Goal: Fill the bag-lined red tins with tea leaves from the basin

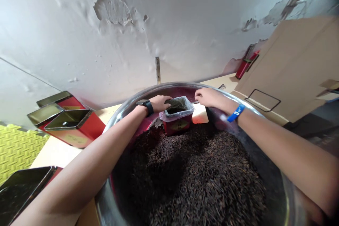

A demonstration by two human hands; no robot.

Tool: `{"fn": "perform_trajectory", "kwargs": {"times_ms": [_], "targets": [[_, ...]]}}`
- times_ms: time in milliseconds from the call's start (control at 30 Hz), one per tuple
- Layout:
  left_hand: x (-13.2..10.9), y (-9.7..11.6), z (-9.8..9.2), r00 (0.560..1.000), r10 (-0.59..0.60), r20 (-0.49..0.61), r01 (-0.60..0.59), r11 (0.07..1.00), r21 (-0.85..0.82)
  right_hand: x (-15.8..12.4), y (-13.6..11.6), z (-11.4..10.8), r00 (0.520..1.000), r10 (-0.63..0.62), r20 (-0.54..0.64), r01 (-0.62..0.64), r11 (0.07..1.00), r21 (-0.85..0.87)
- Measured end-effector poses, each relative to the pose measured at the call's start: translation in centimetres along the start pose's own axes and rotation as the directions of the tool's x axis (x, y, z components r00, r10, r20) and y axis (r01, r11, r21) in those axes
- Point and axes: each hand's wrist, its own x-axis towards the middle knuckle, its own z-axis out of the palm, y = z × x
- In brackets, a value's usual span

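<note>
A big metal basin (124, 107) in front of me is heaped with dark loose tea leaves (196, 176). At its far side stands a small red tin (176, 127) lined with a clear plastic bag and partly filled with tea. My left hand (160, 103), a black watch on its wrist, rests on the tin's left rim with its fingers curled over the bag edge. My right hand (205, 97), a blue band on its wrist, is closed at the basin's far rim just right of the tin. A white block (200, 114) lies under it.
Open red tins with metal rims (69, 123) stand at the left on a pale table. Another open tin (21, 187) sits at the lower left. A large cardboard box (296, 67) fills the right. A peeling white wall rises behind, and a yellow floor mat (16, 144) lies at the left.
</note>
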Motion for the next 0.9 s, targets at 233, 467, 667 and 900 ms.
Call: {"fn": "perform_trajectory", "kwargs": {"times_ms": [233, 467, 667, 900], "targets": [[-0.3, 0.5, -0.3, 1.0, 0.018, -0.002, -0.018, 1.0, 0.003, -4.6, -7.4, 2.2, 0.798, -0.489, -0.353, 0.58, 0.783, 0.225], [-0.3, 0.3, -0.2, 1.0, 0.002, 0.001, -0.002, 0.999, 0.041, -5.6, -8.7, 9.5, 0.51, -0.781, 0.361, 0.733, 0.614, 0.291], [-0.1, 0.1, -0.1, 1.0, -0.011, -0.007, 0.011, 0.999, 0.049, -3.6, -6.6, 13.0, 0.657, -0.665, 0.355, 0.552, 0.746, 0.374], [-0.1, 0.0, 0.0, 1.0, -0.005, -0.011, 0.005, 0.999, 0.04, -3.9, -7.7, 14.9, 0.756, -0.565, 0.331, 0.305, 0.751, 0.585]]}}
